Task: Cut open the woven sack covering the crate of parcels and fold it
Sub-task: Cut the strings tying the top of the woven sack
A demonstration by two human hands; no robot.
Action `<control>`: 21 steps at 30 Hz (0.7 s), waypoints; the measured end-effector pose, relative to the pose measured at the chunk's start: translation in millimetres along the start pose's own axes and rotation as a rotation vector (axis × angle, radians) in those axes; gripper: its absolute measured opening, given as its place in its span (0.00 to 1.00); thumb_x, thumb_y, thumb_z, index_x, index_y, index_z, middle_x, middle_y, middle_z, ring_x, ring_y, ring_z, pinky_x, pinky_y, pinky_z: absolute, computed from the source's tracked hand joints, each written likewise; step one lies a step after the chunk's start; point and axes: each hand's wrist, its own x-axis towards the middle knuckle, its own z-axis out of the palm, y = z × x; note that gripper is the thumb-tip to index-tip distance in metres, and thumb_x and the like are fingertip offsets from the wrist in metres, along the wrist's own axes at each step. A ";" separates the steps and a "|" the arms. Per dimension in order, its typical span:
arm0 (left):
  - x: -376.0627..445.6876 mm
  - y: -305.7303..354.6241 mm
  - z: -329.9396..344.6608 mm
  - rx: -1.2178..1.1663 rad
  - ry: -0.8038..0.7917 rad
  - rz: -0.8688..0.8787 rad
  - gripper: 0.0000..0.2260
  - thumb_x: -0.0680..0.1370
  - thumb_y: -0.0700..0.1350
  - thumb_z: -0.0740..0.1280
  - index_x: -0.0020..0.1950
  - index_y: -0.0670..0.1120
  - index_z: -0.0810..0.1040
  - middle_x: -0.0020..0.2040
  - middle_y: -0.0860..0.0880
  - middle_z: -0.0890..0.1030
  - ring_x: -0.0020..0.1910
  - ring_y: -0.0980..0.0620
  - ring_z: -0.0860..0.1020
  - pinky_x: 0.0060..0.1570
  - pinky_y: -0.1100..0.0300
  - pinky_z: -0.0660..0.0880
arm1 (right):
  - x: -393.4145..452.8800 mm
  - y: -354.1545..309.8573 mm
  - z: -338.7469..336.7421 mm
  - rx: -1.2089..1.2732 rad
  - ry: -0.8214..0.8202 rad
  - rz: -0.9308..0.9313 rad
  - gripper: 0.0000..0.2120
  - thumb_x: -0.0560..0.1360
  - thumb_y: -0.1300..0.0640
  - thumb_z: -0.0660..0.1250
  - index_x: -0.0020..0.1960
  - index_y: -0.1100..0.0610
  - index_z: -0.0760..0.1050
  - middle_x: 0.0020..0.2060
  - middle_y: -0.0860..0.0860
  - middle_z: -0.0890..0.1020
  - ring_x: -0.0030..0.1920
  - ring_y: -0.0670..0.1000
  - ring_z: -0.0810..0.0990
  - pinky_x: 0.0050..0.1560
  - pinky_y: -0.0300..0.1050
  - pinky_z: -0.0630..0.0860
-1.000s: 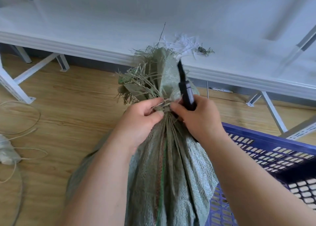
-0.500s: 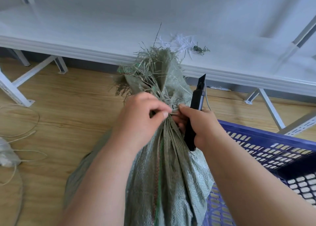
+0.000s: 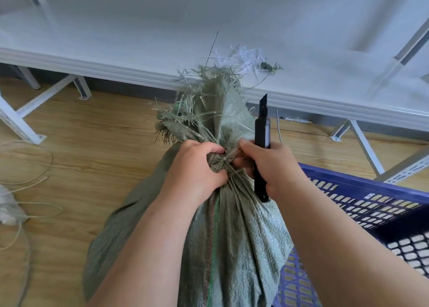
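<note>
A grey-green woven sack (image 3: 234,241) stands upright in front of me, its neck bunched and tied, with frayed strands fanning out above the knot (image 3: 226,160). My left hand (image 3: 195,169) grips the gathered neck just left of the knot. My right hand (image 3: 271,165) holds a black utility knife (image 3: 261,148) upright, blade pointing up and clear of the fabric, while its fingertips pinch at the tie. What the sack covers is hidden.
A purple-blue perforated plastic crate (image 3: 371,204) sits at the right. A white shelf board (image 3: 139,51) on white metal legs runs across the back, with cut white and green scraps (image 3: 250,58) on it. Loose cord (image 3: 30,181) lies on the wooden floor at left.
The knife has swung from lying across the sack's neck to standing upright to its right. My left hand has closed more tightly around the neck.
</note>
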 end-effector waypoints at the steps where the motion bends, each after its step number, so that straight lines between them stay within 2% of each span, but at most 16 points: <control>1: 0.9 0.0 0.7 0.002 0.007 -0.014 0.20 0.68 0.49 0.75 0.58 0.60 0.78 0.55 0.56 0.67 0.50 0.58 0.68 0.50 0.63 0.64 | 0.2 -1.0 -0.3 -0.099 0.071 -0.072 0.06 0.76 0.52 0.68 0.46 0.55 0.78 0.34 0.50 0.83 0.31 0.48 0.82 0.31 0.44 0.76; 3: 2.6 -1.2 0.6 -0.006 0.009 -0.031 0.21 0.68 0.49 0.75 0.59 0.58 0.78 0.55 0.56 0.67 0.50 0.58 0.67 0.51 0.64 0.63 | -0.2 -3.9 -0.5 -0.284 0.244 -0.252 0.09 0.76 0.45 0.65 0.44 0.50 0.76 0.36 0.49 0.80 0.34 0.49 0.79 0.37 0.48 0.75; 5: 3.0 -2.4 0.0 -0.008 0.006 -0.035 0.21 0.68 0.49 0.74 0.60 0.58 0.78 0.56 0.56 0.67 0.50 0.59 0.67 0.50 0.64 0.63 | -1.2 -6.6 -0.5 -0.443 0.355 -0.434 0.11 0.77 0.41 0.62 0.48 0.47 0.77 0.42 0.49 0.78 0.36 0.45 0.74 0.35 0.43 0.67; 7: 2.6 -2.3 0.4 -0.008 0.019 -0.034 0.20 0.68 0.49 0.74 0.59 0.58 0.78 0.56 0.56 0.67 0.50 0.59 0.67 0.49 0.65 0.62 | -5.9 -9.1 1.9 -0.523 0.344 -0.545 0.10 0.76 0.41 0.63 0.50 0.45 0.77 0.44 0.47 0.79 0.37 0.43 0.74 0.32 0.40 0.64; 8: 3.0 -1.8 0.5 -0.007 0.026 -0.031 0.20 0.68 0.49 0.74 0.59 0.58 0.78 0.56 0.56 0.68 0.49 0.59 0.68 0.48 0.65 0.63 | -8.7 -10.1 4.0 -0.499 0.273 -0.578 0.07 0.74 0.43 0.66 0.48 0.45 0.79 0.41 0.45 0.80 0.37 0.42 0.75 0.32 0.39 0.66; 10: 5.3 -0.3 0.4 -0.008 0.006 0.003 0.17 0.68 0.47 0.74 0.56 0.57 0.80 0.55 0.53 0.73 0.48 0.56 0.73 0.46 0.62 0.68 | -13.7 -8.7 12.1 -0.473 0.054 -0.575 0.03 0.71 0.50 0.72 0.44 0.45 0.82 0.36 0.44 0.83 0.35 0.41 0.78 0.35 0.36 0.71; 12: 7.5 -0.3 0.2 -0.031 -0.034 0.043 0.14 0.67 0.46 0.71 0.52 0.55 0.81 0.50 0.46 0.79 0.47 0.49 0.79 0.46 0.55 0.75 | -12.2 0.3 16.8 -0.625 -0.073 -0.537 0.06 0.69 0.55 0.73 0.46 0.47 0.83 0.38 0.45 0.84 0.40 0.43 0.81 0.41 0.37 0.75; 14: 6.9 -2.5 -0.6 -0.070 -0.017 0.017 0.15 0.67 0.45 0.71 0.52 0.56 0.82 0.52 0.47 0.78 0.51 0.49 0.79 0.50 0.56 0.75 | -6.4 9.4 16.0 -0.776 -0.043 -0.499 0.08 0.70 0.57 0.71 0.49 0.50 0.83 0.42 0.49 0.84 0.46 0.52 0.81 0.47 0.46 0.76; 16: 5.4 -6.9 0.4 -0.055 0.033 -0.027 0.17 0.67 0.46 0.72 0.54 0.58 0.81 0.56 0.52 0.75 0.55 0.53 0.76 0.51 0.62 0.69 | -2.3 16.2 12.0 -0.792 -0.031 -0.475 0.09 0.71 0.56 0.71 0.50 0.52 0.83 0.45 0.51 0.84 0.47 0.55 0.81 0.49 0.50 0.76; 19: 4.2 -8.0 2.2 0.007 0.043 -0.024 0.20 0.69 0.49 0.73 0.60 0.57 0.78 0.55 0.57 0.70 0.56 0.55 0.73 0.51 0.64 0.66 | 2.2 22.5 7.5 -0.770 -0.020 -0.460 0.09 0.69 0.56 0.73 0.49 0.49 0.83 0.43 0.50 0.85 0.46 0.53 0.82 0.48 0.47 0.77; 21: 5.1 -8.7 2.1 0.064 0.013 -0.008 0.26 0.70 0.50 0.73 0.67 0.52 0.75 0.61 0.56 0.69 0.61 0.53 0.72 0.60 0.58 0.69 | 4.6 26.9 4.6 -0.742 0.011 -0.448 0.08 0.69 0.55 0.74 0.47 0.47 0.83 0.42 0.48 0.85 0.45 0.51 0.82 0.45 0.43 0.75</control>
